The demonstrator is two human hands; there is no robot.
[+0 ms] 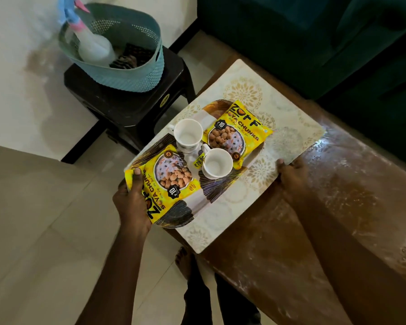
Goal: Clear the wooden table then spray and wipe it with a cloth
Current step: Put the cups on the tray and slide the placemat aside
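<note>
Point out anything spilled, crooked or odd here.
Whitish powdery streaks cover the wooden table, so it looks dusty. The tray juts past the edge of the mat, where the left hand grips it; the right hand grips the mat.

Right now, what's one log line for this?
step: clearing wooden table | left hand: pinches yellow snack packet | right hand: grips cream patterned mat edge | on mat: two white cups
</note>
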